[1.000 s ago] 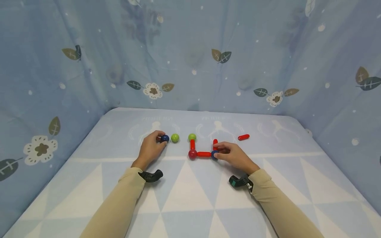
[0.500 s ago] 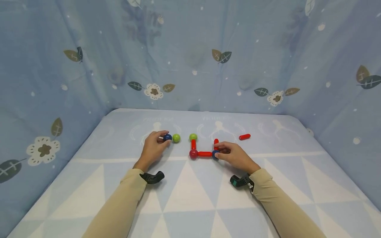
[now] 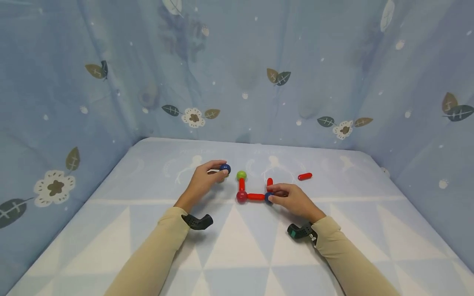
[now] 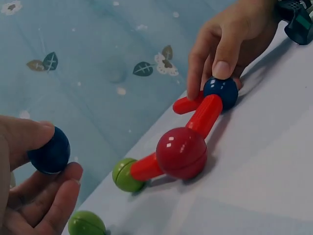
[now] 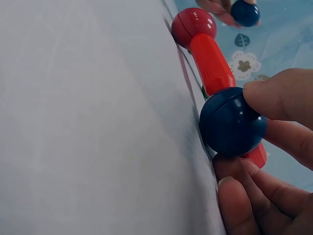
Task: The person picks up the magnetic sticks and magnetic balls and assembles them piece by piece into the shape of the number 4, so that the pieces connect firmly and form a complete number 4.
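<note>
My left hand point(image 3: 201, 181) pinches a dark blue ball point(image 3: 225, 168) between thumb and fingers, raised off the table in the left wrist view. A loose green ball point(image 4: 86, 225) lies below it, mostly hidden in the head view. My right hand point(image 3: 294, 200) grips another blue ball point(image 5: 233, 121), a corner of a U-shaped ball-and-rod piece. From that ball a red rod point(image 3: 255, 197) runs to a red ball point(image 3: 242, 196). A second red rod point(image 3: 242, 184) joins the red ball to a green ball point(image 3: 241, 175). Another red rod point(image 3: 270, 181) points away from the right-hand blue ball.
A loose red rod point(image 3: 305, 176) lies on the table beyond my right hand. The patterned tabletop point(image 3: 237, 246) is bordered at the back and sides by a blue leaf-print curtain point(image 3: 244, 82).
My left hand has carried its blue ball rightward, past the loose green ball and closer to the U-shaped piece. My right hand keeps its grip. The head view has tilted slightly.
</note>
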`<state>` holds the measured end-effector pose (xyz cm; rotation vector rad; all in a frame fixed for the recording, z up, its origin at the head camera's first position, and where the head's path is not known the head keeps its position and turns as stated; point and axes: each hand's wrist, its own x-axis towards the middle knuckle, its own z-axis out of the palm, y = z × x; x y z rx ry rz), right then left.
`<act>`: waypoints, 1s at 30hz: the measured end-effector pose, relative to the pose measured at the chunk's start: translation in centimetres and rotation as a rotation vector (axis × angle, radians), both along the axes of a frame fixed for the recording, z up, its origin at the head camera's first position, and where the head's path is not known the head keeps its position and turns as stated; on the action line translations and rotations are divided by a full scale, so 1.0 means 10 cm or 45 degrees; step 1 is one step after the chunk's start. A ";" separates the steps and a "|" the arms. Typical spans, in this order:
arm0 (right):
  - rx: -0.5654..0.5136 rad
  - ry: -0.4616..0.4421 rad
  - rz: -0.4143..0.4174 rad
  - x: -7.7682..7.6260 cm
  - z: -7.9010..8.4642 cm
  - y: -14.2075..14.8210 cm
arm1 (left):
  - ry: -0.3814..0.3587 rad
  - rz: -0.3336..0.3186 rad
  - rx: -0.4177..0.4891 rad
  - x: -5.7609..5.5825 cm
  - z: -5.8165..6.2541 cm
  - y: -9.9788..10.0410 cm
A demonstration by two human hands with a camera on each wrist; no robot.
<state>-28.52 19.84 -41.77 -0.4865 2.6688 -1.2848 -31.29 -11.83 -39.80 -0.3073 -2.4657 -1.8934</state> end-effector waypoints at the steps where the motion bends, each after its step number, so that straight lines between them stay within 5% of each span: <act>1: 0.004 -0.006 0.001 0.01 -0.01 -0.01 | -0.029 -0.018 0.006 0.00 0.02 0.03; 7: -0.001 0.019 -0.023 0.04 -0.02 -0.02 | -0.064 -0.121 0.042 -0.07 0.07 0.19; 20: -0.045 0.025 -0.041 0.01 -0.05 -0.02 | -0.108 -0.150 0.135 -0.16 0.05 0.37; 30: -0.043 0.011 -0.019 0.00 -0.07 0.03 | -0.146 -0.036 0.078 -0.19 0.06 0.67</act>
